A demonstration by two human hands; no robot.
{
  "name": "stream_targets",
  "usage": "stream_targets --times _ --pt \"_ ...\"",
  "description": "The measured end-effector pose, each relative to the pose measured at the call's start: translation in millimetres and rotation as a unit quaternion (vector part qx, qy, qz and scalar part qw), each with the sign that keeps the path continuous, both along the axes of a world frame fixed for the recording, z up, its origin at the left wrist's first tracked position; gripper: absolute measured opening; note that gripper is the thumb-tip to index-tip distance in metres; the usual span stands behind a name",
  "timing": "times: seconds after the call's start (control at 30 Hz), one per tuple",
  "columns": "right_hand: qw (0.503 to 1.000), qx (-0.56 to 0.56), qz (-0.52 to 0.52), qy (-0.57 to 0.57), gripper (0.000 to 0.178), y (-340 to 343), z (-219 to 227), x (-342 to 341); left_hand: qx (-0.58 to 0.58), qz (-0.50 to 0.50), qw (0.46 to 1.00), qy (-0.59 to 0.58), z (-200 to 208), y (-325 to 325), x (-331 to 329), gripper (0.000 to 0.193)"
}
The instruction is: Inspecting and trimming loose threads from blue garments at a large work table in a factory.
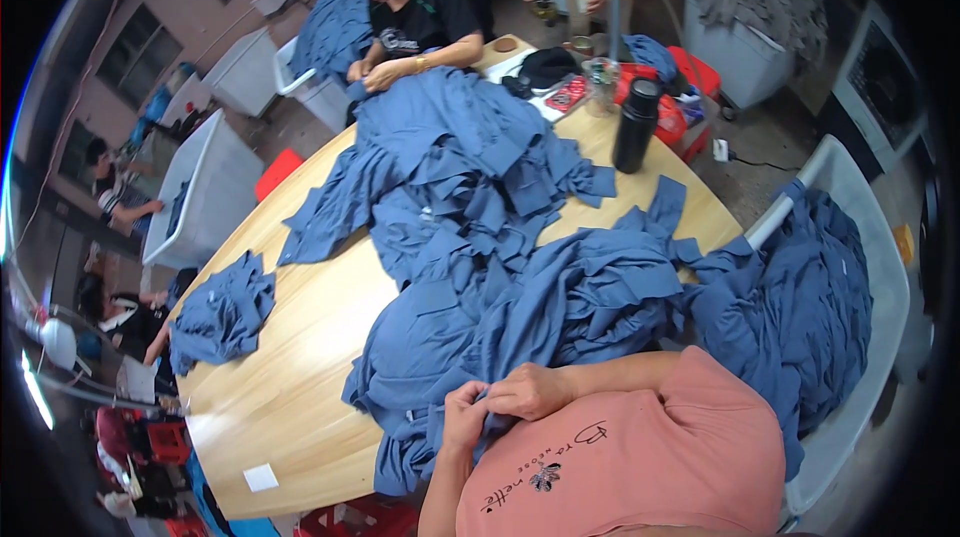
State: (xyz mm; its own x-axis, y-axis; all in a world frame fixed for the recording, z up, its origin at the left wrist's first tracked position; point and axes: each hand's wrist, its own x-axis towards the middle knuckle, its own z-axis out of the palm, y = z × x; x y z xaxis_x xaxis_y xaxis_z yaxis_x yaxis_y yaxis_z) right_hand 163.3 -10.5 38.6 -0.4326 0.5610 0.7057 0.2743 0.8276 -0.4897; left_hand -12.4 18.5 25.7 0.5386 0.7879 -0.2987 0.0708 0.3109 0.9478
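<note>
My left hand (464, 417) and my right hand (527, 392) are together close to my body, at the near edge of the table. Both are closed, their fingertips pinching a blue garment (430, 337) between them. The exact bit of cloth in the fingers is too small to make out. The garment lies crumpled on the wooden table (310, 377) and hangs over its near edge. It runs into a heap of blue garments (450, 147) that reaches the far side.
A separate blue garment bundle (225, 312) lies at the left. A black bottle (636, 127) stands at the far right of the table. Beside me on the right is a white bin (890, 337) full of blue garments. Across the table a co-worker (430, 17) handles cloth.
</note>
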Motion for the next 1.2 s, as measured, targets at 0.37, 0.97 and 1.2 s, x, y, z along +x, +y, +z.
stream_targets --times 0.37,0.97,1.2 --pt "0.995 0.020 -0.034 -0.095 0.010 4 -9 -5 -0.168 0.026 0.975 -0.144 -15 -5 -19 0.012" --pt "0.818 -0.569 0.080 -0.017 0.017 24 -19 5 0.208 0.120 0.966 0.091 -13 -24 -6 0.013" --pt "0.955 -0.253 -0.149 -0.040 0.016 14 -35 -11 0.477 0.166 0.831 0.233 -13 -16 11 0.006"
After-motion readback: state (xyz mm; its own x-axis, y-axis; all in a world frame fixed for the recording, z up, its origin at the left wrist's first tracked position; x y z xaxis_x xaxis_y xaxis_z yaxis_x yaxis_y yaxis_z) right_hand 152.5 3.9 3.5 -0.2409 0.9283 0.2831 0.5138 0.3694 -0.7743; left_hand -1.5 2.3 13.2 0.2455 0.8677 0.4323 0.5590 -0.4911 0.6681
